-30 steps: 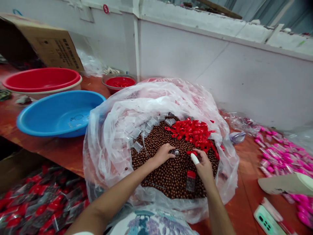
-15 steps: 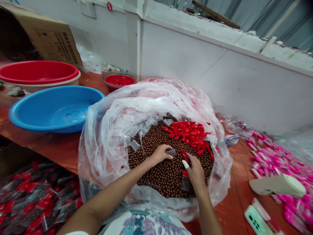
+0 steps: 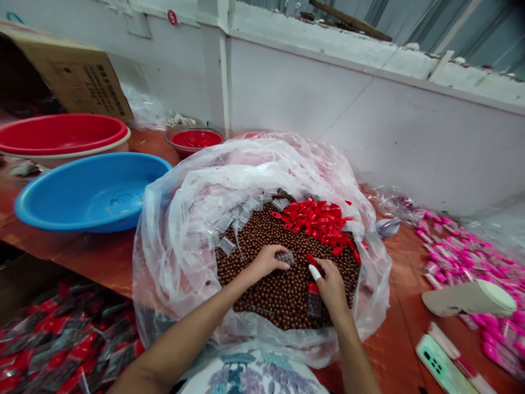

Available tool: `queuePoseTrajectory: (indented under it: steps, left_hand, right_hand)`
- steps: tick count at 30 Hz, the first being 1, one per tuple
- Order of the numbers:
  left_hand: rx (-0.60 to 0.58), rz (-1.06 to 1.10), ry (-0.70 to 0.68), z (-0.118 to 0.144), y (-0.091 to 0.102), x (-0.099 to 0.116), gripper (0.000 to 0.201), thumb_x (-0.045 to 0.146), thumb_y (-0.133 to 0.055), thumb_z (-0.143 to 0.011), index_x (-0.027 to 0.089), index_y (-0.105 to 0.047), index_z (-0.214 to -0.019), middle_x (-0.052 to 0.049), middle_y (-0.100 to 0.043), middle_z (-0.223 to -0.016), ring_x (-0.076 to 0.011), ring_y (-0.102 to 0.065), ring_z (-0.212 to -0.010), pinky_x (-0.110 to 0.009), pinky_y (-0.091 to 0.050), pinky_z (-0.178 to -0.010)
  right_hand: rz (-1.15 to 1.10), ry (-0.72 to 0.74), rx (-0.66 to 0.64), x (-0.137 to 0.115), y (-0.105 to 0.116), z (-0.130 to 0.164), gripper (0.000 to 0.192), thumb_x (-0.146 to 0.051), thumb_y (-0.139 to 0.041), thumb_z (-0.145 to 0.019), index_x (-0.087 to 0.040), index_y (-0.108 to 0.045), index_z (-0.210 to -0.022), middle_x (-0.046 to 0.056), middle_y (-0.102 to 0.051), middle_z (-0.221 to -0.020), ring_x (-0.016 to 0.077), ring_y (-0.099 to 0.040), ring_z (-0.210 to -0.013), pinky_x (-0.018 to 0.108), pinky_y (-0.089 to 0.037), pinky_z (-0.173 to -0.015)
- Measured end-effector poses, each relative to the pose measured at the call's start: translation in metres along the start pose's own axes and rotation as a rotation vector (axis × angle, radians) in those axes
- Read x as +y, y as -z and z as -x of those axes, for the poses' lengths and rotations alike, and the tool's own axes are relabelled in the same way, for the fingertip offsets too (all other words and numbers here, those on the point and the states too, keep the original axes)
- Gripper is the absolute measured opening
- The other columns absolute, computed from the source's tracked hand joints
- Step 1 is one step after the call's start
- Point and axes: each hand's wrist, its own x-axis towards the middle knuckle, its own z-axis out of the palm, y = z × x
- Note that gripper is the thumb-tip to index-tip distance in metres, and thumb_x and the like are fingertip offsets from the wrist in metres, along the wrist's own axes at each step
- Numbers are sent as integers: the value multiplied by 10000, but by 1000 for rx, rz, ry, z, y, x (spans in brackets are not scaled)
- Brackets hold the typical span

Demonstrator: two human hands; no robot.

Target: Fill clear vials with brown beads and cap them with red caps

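A big clear plastic bag [image 3: 180, 230] on the table holds a heap of small brown balls [image 3: 266, 284], a pile of red caps [image 3: 318, 221] and several small clear containers [image 3: 227, 221]. My left hand [image 3: 264, 260] rests on the brown balls and pinches a small clear container [image 3: 286, 257] filled with balls. My right hand [image 3: 330, 284] is close beside it, fingers closed on a red cap [image 3: 310, 259], its index finger in a white cot. A capped clear container [image 3: 314, 300] lies under that hand.
A blue basin [image 3: 88, 191] and a red basin [image 3: 61, 134] stand at left, a small red bowl [image 3: 192, 138] behind. A cardboard box [image 3: 69, 76] leans at far left. Pink packets [image 3: 463, 257], a phone [image 3: 438, 369] and a white tool [image 3: 471, 298] lie right. Red-capped packets [image 3: 61, 339] fill the floor left.
My right hand drew in toward the left hand and picked a red cap from the pile's edge. The left hand stayed on the balls with its clear container.
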Motion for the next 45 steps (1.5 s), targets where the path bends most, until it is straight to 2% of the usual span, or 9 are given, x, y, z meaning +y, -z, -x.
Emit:
queuePoseTrajectory:
  steps: [5, 8, 11, 14, 20, 25, 33, 40, 45]
  left_hand:
    - [-19, 386, 63, 11, -8, 11, 454, 210, -757, -527, 131, -639, -957, -45, -675, -886, -171, -600, -791, -305, -446, -774]
    - [-49, 626, 165, 19, -14, 20, 525, 226, -769, -525, 123, -612, -1015, -64, -669, -892, -164, -599, -748, -298, -481, -681]
    - [-64, 732, 213, 27, -18, 25, 560, 236, -775, -531, 130, -607, -1055, -74, -660, -943, -161, -597, -758, -286, -496, -649]
    - [-83, 776, 222, 33, -19, 27, 549, 234, -765, -555, 133, -608, -1071, -88, -648, -999, -176, -597, -806, -298, -507, -664]
    - [-116, 771, 228, 40, -24, 27, 537, 243, -750, -581, 135, -613, -1089, -84, -646, -990, -180, -590, -821, -310, -518, -678]
    - [-99, 679, 179, 44, -26, 27, 497, 261, -732, -593, 145, -638, -1067, -68, -617, -994, -163, -569, -771, -286, -517, -623]
    - [-52, 663, 167, 49, -31, 31, 473, 268, -733, -578, 148, -661, -1030, -66, -604, -965, -168, -563, -757, -292, -514, -605]
    - [61, 808, 237, 49, -32, 39, 466, 225, -749, -559, 131, -646, -1003, -72, -659, -951, -185, -597, -800, -302, -476, -724]
    - [44, 814, 214, 53, -30, 45, 419, 244, -770, -560, 126, -645, -941, -57, -663, -908, -160, -597, -815, -256, -441, -761]
  right_hand:
    - [-340, -96, 18, -17, 5, 3, 297, -354, -522, -795, -219, -626, -1039, 65, -620, -1060, 221, -551, -1000, 396, -408, -902]
    - [-570, -267, -29, -25, 5, 6, 397, -406, -594, -739, -215, -614, -1086, 62, -663, -997, 230, -615, -876, 390, -484, -777]
    - [-816, -431, -36, -27, 3, 8, 439, -410, -640, -704, -204, -596, -1090, 40, -687, -853, 201, -643, -700, 343, -517, -629]
    - [-926, -426, 21, -29, 3, 8, 368, -368, -671, -684, -216, -616, -1015, 27, -685, -907, 190, -644, -781, 342, -509, -724]
    - [-810, -317, -60, -44, 4, 5, 370, -416, -577, -762, -199, -612, -1059, 71, -682, -975, 238, -622, -900, 433, -458, -852]
    - [-589, -191, -46, -52, -5, 9, 329, -397, -520, -796, -218, -630, -1049, 55, -649, -1072, 221, -575, -1003, 394, -412, -917]
    - [-458, -136, -4, -43, -15, 16, 307, -341, -446, -840, -226, -626, -1060, 59, -648, -1046, 212, -579, -969, 373, -436, -873]
    - [-96, 189, -72, -49, -13, 24, 755, -278, -639, -696, -203, -290, -1362, 111, -473, -1276, 264, -456, -1125, 417, -378, -950]
    - [19, 234, -8, -43, -17, 26, 686, -246, -595, -711, -196, -307, -1331, 119, -535, -1164, 260, -508, -1035, 429, -421, -889]
